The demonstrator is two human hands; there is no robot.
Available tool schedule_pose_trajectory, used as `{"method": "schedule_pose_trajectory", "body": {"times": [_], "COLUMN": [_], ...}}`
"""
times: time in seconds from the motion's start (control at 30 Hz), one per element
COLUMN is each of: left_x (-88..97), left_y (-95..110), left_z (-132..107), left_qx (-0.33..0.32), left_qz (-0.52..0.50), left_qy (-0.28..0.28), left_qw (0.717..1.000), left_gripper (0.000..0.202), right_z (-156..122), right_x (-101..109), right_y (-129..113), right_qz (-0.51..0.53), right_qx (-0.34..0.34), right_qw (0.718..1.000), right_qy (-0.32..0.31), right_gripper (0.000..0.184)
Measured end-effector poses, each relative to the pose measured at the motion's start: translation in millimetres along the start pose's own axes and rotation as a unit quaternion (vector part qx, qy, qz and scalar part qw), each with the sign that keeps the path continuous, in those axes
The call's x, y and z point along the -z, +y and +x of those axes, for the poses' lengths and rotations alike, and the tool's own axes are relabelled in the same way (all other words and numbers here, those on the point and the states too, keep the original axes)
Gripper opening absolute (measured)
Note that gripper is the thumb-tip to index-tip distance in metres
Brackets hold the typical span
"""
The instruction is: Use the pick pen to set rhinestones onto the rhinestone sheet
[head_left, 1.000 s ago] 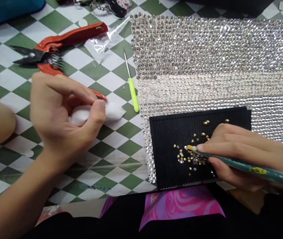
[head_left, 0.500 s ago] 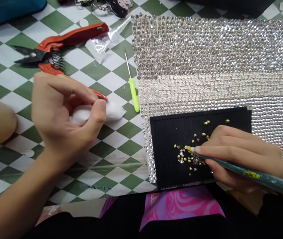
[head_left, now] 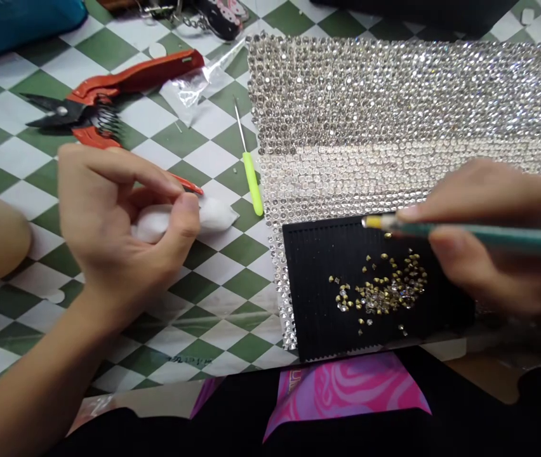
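Noted: rhinestone sheet largely covered — loose stones left on black tray. Green pen gripped by closed right hand; white wad pinched by left hand.

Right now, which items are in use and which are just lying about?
In use: right hand, green pen, black tray, loose studs, rhinestone sheet, left hand, white wad.
Lying about: red pliers, green-handled pick, plastic bag, pink packet.

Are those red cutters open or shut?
Open: the red cutters lie with handles splayed, spring showing, black blades parted.
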State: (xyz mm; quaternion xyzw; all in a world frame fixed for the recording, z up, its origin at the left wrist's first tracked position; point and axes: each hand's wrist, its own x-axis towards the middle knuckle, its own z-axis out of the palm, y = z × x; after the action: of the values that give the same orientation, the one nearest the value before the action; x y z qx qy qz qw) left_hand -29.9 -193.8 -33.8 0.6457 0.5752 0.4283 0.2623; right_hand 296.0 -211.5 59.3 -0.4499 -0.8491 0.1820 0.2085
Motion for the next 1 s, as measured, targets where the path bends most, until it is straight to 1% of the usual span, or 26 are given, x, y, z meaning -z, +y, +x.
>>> {"method": "schedule_pose_trajectory", "body": {"times": [0.03, 0.07, 0.1, 0.13, 0.17, 0.2, 0.3, 0.4, 0.47, 0.57, 0.63, 0.77, 0.9, 1.0], "left_x": [-0.1, -0.4, -1.0, -1.8, -2.7, -3.8, -6.0, -5.4, -4.1, -2.6, -2.6, -4.4, -5.8, -5.5], "left_y": [-0.9, -1.3, -1.1, -0.1, 1.7, 4.1, 12.4, 15.0, 12.0, 5.4, 3.9, 10.2, 14.7, 13.9], "left_z": [0.4, 1.0, 1.8, 2.8, 3.9, 5.0, 7.1, 6.3, 4.5, 1.6, 0.4, 0.9, 2.0, 1.9], "left_qx": [-0.011, -0.024, -0.037, -0.052, -0.066, -0.075, -0.071, -0.053, -0.051, -0.046, -0.04, -0.035, -0.031, -0.034], "left_qz": [0.003, 0.005, 0.008, 0.008, 0.007, 0.004, -0.002, 0.003, 0.005, 0.008, 0.011, 0.034, 0.038, 0.034], "left_qy": [0.0, 0.003, 0.005, 0.007, 0.009, 0.012, 0.011, 0.007, 0.009, -0.003, -0.004, 0.014, 0.013, 0.009], "left_qw": [1.0, 1.0, 0.999, 0.999, 0.998, 0.997, 0.997, 0.999, 0.999, 0.999, 0.999, 0.999, 0.999, 0.999], "left_gripper": [0.029, 0.028, 0.026, 0.025, 0.026, 0.027, 0.025, 0.022, 0.022, 0.024, 0.026, 0.031, 0.033, 0.032], "right_z": [9.0, 19.0, 29.6, 40.3, 50.3, 59.1, 75.4, 77.7, 75.7, 73.7, 74.2, 76.1, 75.8, 77.3], "right_x": [-3.0, -7.6, -13.4, -19.9, -26.5, -32.8, -46.9, -52.4, -53.0, -52.1, -50.9, -49.4, -50.8, -48.5], "right_y": [4.5, 8.6, 12.0, 14.8, 16.9, 18.4, 21.5, 23.7, 24.4, 23.7, 22.3, 19.7, 19.8, 20.3], "right_qz": [0.007, 0.032, 0.063, 0.081, 0.091, 0.1, 0.123, 0.138, 0.135, 0.124, 0.121, 0.112, 0.099, 0.088], "right_qx": [-0.002, -0.002, 0.002, 0.0, 0.009, 0.021, 0.045, 0.033, 0.027, 0.022, 0.016, 0.001, 0.004, 0.014], "right_qw": [1.0, 0.998, 0.995, 0.994, 0.991, 0.99, 0.987, 0.987, 0.988, 0.99, 0.991, 0.993, 0.995, 0.995], "right_qy": [0.016, 0.062, 0.076, 0.078, 0.095, 0.097, 0.094, 0.074, 0.068, 0.06, 0.045, 0.019, 0.022, 0.039], "right_gripper": [0.02, 0.02, 0.02, 0.02, 0.019, 0.019, 0.018, 0.018, 0.019, 0.019, 0.02, 0.018, 0.019, 0.02]}}
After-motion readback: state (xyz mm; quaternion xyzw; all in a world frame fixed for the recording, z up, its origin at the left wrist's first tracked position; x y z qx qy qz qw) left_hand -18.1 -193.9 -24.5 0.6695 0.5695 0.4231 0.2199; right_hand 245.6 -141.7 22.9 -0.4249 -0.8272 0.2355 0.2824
